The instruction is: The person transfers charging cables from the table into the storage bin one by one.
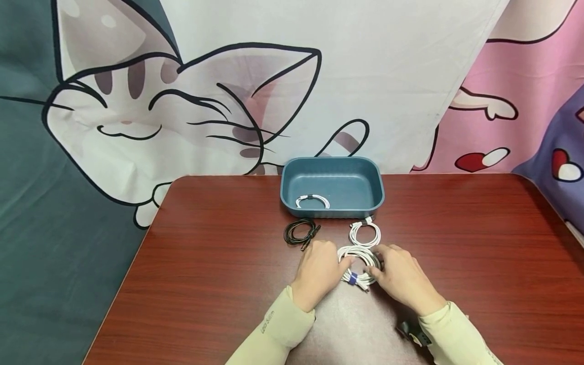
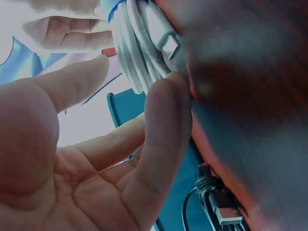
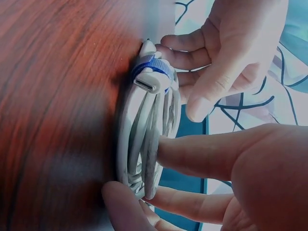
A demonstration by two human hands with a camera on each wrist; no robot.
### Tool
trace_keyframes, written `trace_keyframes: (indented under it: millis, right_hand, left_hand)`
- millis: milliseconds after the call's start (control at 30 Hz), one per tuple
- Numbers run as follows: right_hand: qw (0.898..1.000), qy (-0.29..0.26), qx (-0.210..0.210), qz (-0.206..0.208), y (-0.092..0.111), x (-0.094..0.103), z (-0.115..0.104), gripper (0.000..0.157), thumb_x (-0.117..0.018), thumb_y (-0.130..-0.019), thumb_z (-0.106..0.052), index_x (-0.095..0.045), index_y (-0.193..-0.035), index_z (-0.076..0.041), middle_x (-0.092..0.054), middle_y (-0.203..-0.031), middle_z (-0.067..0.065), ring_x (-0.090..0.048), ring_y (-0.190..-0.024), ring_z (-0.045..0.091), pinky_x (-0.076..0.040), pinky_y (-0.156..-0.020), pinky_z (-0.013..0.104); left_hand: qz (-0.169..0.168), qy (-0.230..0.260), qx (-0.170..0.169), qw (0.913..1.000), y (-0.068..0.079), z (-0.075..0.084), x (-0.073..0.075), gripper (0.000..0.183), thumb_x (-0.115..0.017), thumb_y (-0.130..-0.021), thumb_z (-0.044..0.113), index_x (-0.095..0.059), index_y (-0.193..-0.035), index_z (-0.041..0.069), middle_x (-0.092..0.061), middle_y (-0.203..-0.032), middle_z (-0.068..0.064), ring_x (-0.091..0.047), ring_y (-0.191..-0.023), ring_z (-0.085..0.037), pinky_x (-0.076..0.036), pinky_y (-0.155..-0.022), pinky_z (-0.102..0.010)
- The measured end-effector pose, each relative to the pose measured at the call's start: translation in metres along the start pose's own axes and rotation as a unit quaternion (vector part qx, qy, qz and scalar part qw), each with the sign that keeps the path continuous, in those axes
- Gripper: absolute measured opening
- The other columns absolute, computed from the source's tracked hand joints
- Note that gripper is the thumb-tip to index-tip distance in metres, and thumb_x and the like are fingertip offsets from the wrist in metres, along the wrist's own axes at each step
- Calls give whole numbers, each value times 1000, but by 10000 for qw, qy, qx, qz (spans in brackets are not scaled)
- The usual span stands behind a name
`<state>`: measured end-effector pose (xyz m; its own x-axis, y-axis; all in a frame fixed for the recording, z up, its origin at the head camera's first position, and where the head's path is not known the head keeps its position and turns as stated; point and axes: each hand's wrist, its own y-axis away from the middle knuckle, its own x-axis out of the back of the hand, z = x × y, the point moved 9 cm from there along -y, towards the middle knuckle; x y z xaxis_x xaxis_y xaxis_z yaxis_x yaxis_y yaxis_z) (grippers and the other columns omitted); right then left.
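A coiled white cable [image 1: 362, 281] with a blue strap lies on the table between the hands. On its right side, my right hand [image 1: 403, 276] pinches the coil between thumb and fingers. From the left, my left hand [image 1: 321, 268] reaches to the same coil; in the left wrist view a fingertip touches the white cable [image 2: 137, 53], while the thumb stands apart from it. USB-C plugs show beside the strap in both wrist views. Just behind lies a smaller coiled white cable [image 1: 377, 235]. A coiled black cable [image 1: 288, 235] lies beyond the left hand.
A blue-green bin [image 1: 330, 214] stands at the table's back edge, with a coiled white cable [image 1: 321, 198] inside. The brown table [image 1: 205, 279] reaches a printed curtain [image 1: 388, 76] behind. A dark device [image 1: 412, 332] sits at the right wrist.
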<state>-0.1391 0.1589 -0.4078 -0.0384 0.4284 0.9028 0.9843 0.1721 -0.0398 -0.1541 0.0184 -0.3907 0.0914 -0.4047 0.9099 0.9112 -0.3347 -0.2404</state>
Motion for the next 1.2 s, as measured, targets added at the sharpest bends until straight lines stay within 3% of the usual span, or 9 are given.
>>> trace_keyframes:
  millis: [433,733,933,1200]
  right_hand:
    - [9996,-80,-183,-219,-4,-5,3,21,-80,-80,-17,-68,-93,-5,-56,-75,4,-56,-69,24,-47,-61,49]
    - [9985,-328,-351,-257,-5,-7,6,22,-77,-80,-13,-69,-98,-2,-66,-86,10,-62,-75,27,-50,-65,51]
    - [9977,-426,-417,-312,-6,-9,7,18,-76,-79,-12,-70,-94,-5,-59,-73,1,-54,-66,21,-46,-59,45]
    - [9978,-491,-364,-261,-5,-8,8,15,-77,-79,-10,-70,-92,-8,-52,-65,-3,-52,-64,18,-45,-57,41]
  left_hand:
    - [-120,83,335,9993,-1,-4,-10,44,-85,-78,33,-54,-53,16,-61,-56,-1,-65,-56,-22,-46,-50,-33]
    - [-153,238,417,9987,-1,-5,-8,40,-80,-75,18,-48,-51,17,-58,-55,0,-62,-54,-20,-46,-50,-33]
    - [-314,415,557,9971,-1,-9,-13,40,-79,-76,16,-47,-52,18,-55,-53,1,-57,-52,-17,-46,-51,-34]
    - [-407,540,744,9949,0,-11,-14,35,-84,-80,23,-61,-57,12,-60,-56,-1,-59,-55,-17,-48,-55,-35]
